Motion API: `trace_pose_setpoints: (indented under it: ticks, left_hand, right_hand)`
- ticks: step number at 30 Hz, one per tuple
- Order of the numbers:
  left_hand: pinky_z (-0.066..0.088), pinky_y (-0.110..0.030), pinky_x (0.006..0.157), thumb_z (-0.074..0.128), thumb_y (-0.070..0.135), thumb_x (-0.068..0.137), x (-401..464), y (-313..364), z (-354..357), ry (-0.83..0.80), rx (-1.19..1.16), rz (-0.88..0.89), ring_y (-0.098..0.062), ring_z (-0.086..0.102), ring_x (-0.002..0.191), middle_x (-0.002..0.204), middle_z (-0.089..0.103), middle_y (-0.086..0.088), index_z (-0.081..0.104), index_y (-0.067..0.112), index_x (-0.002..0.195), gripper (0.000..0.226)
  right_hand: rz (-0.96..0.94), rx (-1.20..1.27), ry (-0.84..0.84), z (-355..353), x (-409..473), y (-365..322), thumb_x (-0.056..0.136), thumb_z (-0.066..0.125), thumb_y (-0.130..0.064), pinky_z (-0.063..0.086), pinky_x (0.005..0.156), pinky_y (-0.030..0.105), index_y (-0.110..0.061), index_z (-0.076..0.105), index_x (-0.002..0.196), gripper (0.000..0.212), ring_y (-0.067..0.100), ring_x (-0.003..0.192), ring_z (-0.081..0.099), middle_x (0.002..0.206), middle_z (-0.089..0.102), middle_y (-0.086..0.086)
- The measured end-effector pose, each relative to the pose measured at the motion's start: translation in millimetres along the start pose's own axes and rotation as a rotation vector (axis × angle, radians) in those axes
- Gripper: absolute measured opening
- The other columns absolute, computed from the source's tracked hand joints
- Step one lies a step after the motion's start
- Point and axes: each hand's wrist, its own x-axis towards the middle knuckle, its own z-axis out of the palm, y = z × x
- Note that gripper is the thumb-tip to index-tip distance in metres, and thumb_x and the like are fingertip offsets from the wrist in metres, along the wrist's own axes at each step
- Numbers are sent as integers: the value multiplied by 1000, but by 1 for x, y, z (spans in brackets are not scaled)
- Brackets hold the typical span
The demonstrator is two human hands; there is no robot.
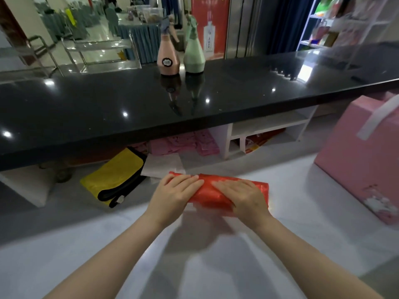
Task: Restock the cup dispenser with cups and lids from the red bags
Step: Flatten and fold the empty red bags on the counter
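Observation:
A red plastic bag [212, 196], folded or rolled into a flat bundle, lies on the white lower work surface [216, 255]. My left hand [176, 195] rests on its left end, fingers laid flat over the top. My right hand [241, 196] presses on its right part, palm down. Both hands touch the bag; their undersides are hidden. No cup dispenser, cups or lids show in view.
A black glossy counter [108, 117] spans the view above, carrying a pink spray bottle [168, 57] and a green one [193, 53]. A pink box [358, 169] with a white handle stands at the right. A yellow cloth [114, 178] and white paper [163, 166] lie under the counter.

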Motion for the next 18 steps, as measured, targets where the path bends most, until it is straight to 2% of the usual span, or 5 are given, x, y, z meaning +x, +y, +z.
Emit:
trace_pose_setpoints:
  ticks: [7,9,11,14,18]
  left_hand:
    - [39,-34,84,50,15,85,53,43,49,-38,7,-20,-21,68,99,110,70,-1,72,19,109,33]
    - [44,-40,92,57,16,80,55,51,63,-113,-3,-93,-24,66,105,114,69,-3,70,21,112,34]
    - [40,-54,101,69,24,74,50,58,73,-327,-69,-185,-29,57,121,128,62,-6,64,23,124,51]
    - [4,-56,115,36,67,87,31,62,86,-582,-161,-266,-22,4,148,159,12,5,14,41,149,71]
    - [-15,-47,115,20,84,78,20,64,94,-630,-183,-304,-9,-25,143,157,-16,17,-16,52,142,81]
  right_hand:
    - [5,-130,17,-10,-25,72,82,63,-17,53,87,40,-19,69,119,38,29,104,68,122,66,9]
    - [55,-103,-210,-9,-32,84,79,69,-30,46,97,43,-23,57,134,57,31,119,59,137,56,10]
    - [137,-52,-533,-5,-43,96,85,64,-26,23,114,41,-36,20,151,80,28,143,28,158,24,6]
    - [186,77,-707,6,-61,112,93,37,-40,-3,117,34,-55,-22,139,76,15,149,-6,161,-10,-10]
    - [182,135,-703,13,-68,114,78,37,-75,-6,118,40,-56,-20,141,88,10,147,-14,160,-16,-14]
